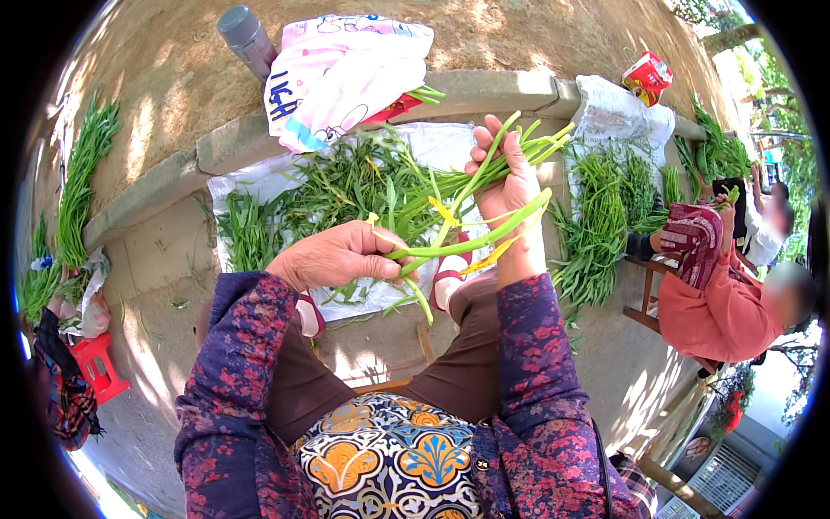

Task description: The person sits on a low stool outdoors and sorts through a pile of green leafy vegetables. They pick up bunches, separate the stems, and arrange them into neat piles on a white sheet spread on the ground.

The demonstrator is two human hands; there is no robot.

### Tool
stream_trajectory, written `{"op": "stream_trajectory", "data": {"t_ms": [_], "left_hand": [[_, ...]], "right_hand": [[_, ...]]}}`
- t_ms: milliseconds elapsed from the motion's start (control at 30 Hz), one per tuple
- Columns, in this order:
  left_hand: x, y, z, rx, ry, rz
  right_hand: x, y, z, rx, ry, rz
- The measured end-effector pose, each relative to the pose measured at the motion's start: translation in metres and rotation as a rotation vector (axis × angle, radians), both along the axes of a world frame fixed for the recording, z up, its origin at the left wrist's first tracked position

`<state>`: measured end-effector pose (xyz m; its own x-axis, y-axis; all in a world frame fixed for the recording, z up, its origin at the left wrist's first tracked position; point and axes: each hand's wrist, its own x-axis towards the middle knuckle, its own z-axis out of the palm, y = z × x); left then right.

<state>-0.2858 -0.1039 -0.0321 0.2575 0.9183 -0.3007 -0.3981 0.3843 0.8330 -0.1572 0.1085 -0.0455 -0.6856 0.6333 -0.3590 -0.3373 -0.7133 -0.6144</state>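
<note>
In my right hand rests a bunch of green leafy vegetable stems, the cut ends pointing up and right past the thumb. My left hand pinches a thick green stem between thumb and fingers; it curves across to just below my right palm. Yellowed leaves hang from this stem by my right wrist. Beneath both hands a white plastic sheet lies on the ground, with a heap of loose greens on it. The fingertips of my left hand are partly hidden.
A pink-and-white printed cloth and a grey bottle sit by the concrete kerb. More greens lie to the right, near a seated person in orange. At left are a red plastic stool and bundled greens.
</note>
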Motion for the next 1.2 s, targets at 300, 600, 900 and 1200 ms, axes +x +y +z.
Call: {"op": "stream_trajectory", "data": {"t_ms": [300,600,900,1200], "left_hand": [[-0.020,-0.006,-0.018,-0.123,0.272,0.456],[-0.054,-0.021,-0.038,-0.248,0.145,0.937],[-0.062,-0.025,-0.036,-0.153,0.184,1.012],[-0.016,0.004,-0.037,-0.139,-0.064,0.886]], "right_hand": [[0.007,0.011,0.004,0.064,-0.042,0.029],[0.015,0.024,0.004,0.162,-0.055,0.003],[0.007,0.009,0.009,0.532,-0.457,-0.009],[-0.019,-0.051,0.011,0.456,-0.527,0.393]]}}
